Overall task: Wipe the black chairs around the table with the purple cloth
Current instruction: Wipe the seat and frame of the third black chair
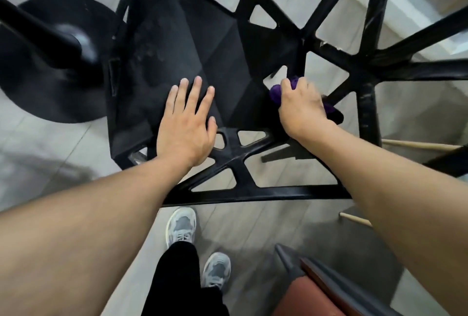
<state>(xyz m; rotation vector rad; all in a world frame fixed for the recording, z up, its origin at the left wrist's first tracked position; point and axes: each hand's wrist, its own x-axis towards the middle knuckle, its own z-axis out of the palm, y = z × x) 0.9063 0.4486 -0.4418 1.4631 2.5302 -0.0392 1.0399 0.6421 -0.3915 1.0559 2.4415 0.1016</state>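
Ideally the right hand (300, 106), bunched around the purple cloth (276, 92), follows each strut of the black chair (192, 44) at centre frame while the flat, spread left hand (186, 123) steadies it

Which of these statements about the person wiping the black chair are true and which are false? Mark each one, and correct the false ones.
1. The right hand holds the purple cloth. True.
2. The left hand is clenched into a fist. False: it lies flat, fingers spread, on the black chair.
3. The cloth is pressed against the chair's seat near its webbed frame. True.
4. The person is barefoot. False: grey sneakers show on the floor below the chair.
5. The round black table base stands left of the chair. True.
6. The cloth lies on the floor. False: it is in the right hand's grip.
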